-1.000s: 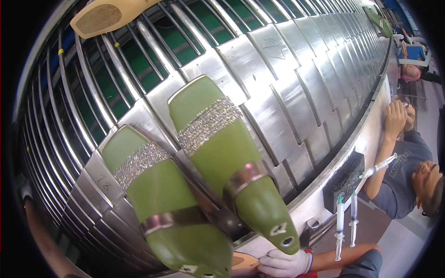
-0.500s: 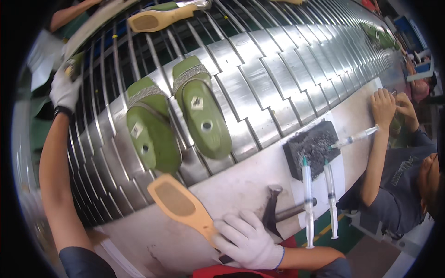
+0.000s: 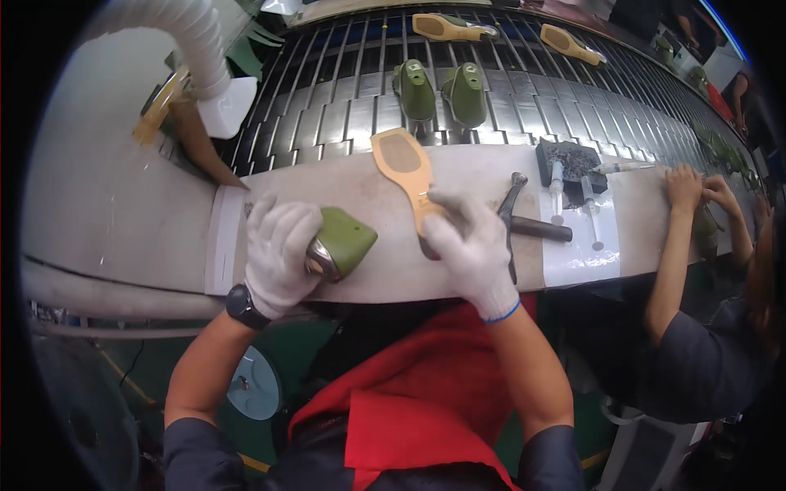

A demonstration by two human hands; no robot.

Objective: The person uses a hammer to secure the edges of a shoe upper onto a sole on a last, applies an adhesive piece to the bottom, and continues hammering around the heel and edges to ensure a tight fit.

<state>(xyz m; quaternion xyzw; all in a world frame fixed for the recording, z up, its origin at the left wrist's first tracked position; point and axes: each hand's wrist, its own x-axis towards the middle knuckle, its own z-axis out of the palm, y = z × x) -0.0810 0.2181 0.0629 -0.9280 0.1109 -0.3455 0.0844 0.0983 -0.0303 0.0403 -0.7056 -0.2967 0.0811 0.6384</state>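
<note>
My left hand (image 3: 282, 250), in a white glove, is closed around a green shoe last (image 3: 350, 240) with a shiny metal edge, held low over the bench. Most of the side toward my palm is hidden. My gloved right hand (image 3: 475, 245) is closed on the narrow end of a tan insole (image 3: 405, 162), whose broad end with a brown patch points toward the conveyor. Just right of that hand lies a hammer (image 3: 536, 229) on the bench.
Two green shoe lasts (image 3: 465, 94) stand on the slatted metal conveyor (image 3: 344, 114), with more tan insoles (image 3: 569, 42) farther back. Syringes (image 3: 557, 192) rest against a dark block (image 3: 573, 155). Another person's hands (image 3: 684, 188) are at the right; a white duct hose (image 3: 196, 49) hangs at left.
My left hand has come back from the conveyor's left side to the bench, bringing the green last. The view has turned and shifted. My right hand stays at the insole's narrow end.
</note>
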